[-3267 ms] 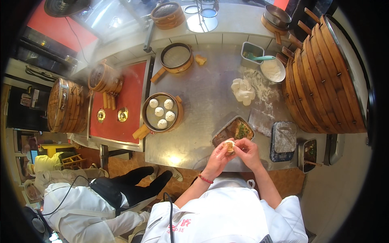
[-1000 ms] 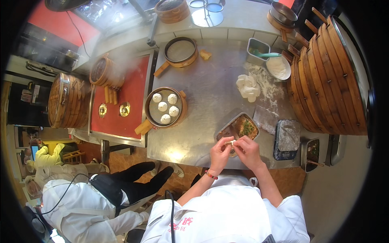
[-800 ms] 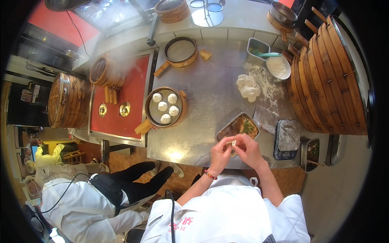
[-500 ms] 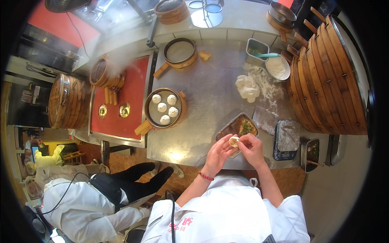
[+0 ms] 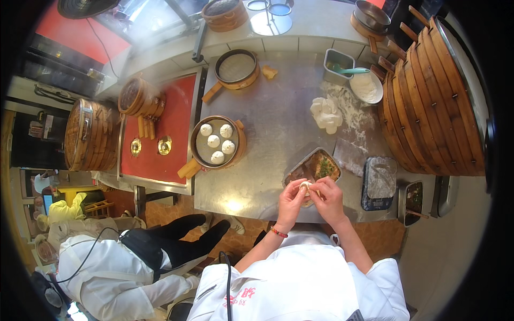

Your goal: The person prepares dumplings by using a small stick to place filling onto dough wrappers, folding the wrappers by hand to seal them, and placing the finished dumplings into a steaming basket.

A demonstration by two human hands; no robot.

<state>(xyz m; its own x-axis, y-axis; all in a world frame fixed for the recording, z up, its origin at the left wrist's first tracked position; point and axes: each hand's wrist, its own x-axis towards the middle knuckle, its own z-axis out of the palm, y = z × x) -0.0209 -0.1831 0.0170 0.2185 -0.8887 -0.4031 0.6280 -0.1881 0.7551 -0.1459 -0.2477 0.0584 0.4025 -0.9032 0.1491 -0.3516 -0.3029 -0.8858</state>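
Above the near edge of the steel table, my left hand (image 5: 290, 199) and my right hand (image 5: 328, 200) meet around a small dumpling (image 5: 305, 185) of white dough. Fingertips of both hands pinch its rim; most of it is hidden by them. Just beyond my hands lies a metal tray (image 5: 296, 163) of brown filling with chopped green herbs (image 5: 325, 168) on it. To the left, several pleated dumplings (image 5: 213, 141) sit in a round bamboo steamer (image 5: 241, 147) with a handle. A pile of white dough wrappers (image 5: 326, 114) rests on floured steel farther off.
A floury scale (image 5: 379, 183) and a tall stack of steamers (image 5: 428, 101) stand right. At the back are an unfilled steamer (image 5: 236, 69), a metal tub (image 5: 338, 67) and a flour bowl (image 5: 367, 88). Left is a red stove top (image 5: 174, 128); a co-worker (image 5: 107, 273) is at lower left.
My left hand has closed from an open cupped palm into a pinch. Both hands have drawn together, and the filling seen inside the wrapper before is now covered.
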